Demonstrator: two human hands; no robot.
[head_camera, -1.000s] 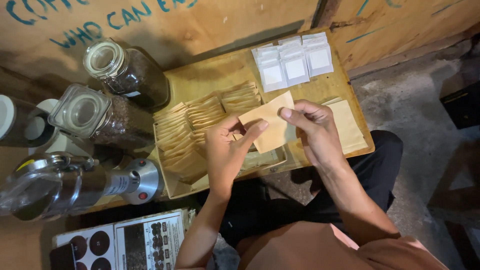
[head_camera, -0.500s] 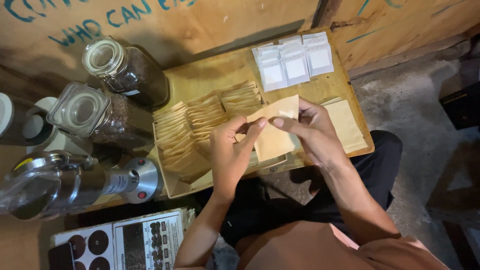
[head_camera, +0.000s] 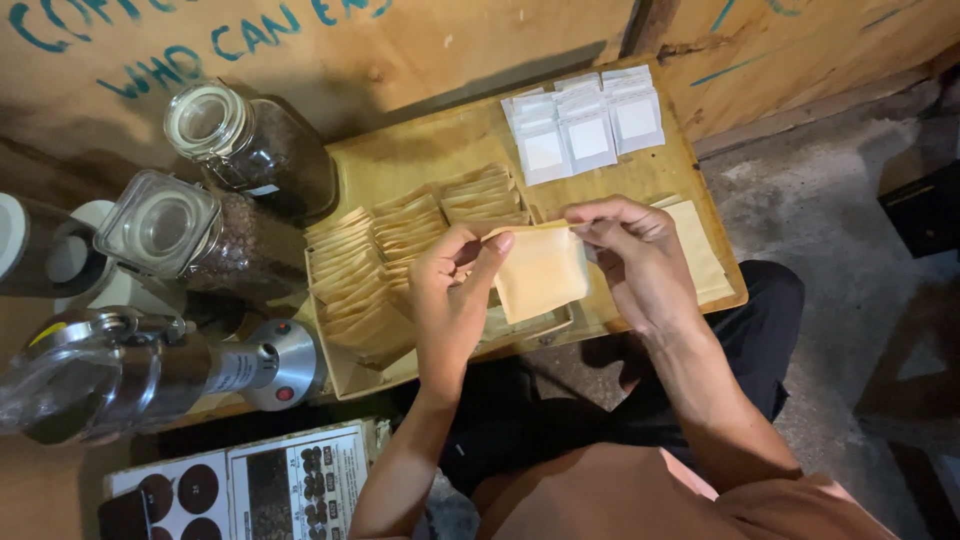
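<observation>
I hold a small tan paper pouch (head_camera: 540, 272) upright over a low wooden table (head_camera: 420, 160). My left hand (head_camera: 452, 300) pinches its top left corner and my right hand (head_camera: 635, 258) pinches its top right corner. Below the pouch stands a shallow wooden tray (head_camera: 345, 372) packed with several rows of the same tan pouches (head_camera: 380, 250). A small stack of flat tan pouches (head_camera: 705, 255) lies just right of my right hand.
White filter bags (head_camera: 585, 125) lie in rows at the table's far right. Two glass jars of dark beans (head_camera: 250, 150) (head_camera: 190, 240) stand left of the tray. A metal grinder (head_camera: 150, 370) lies at the near left, with a printed box (head_camera: 250, 485) below. My dark-trousered knees sit under the table.
The pouch has turned from tilted flat to hanging upright. Both hands have shifted their pinch to its top edge.
</observation>
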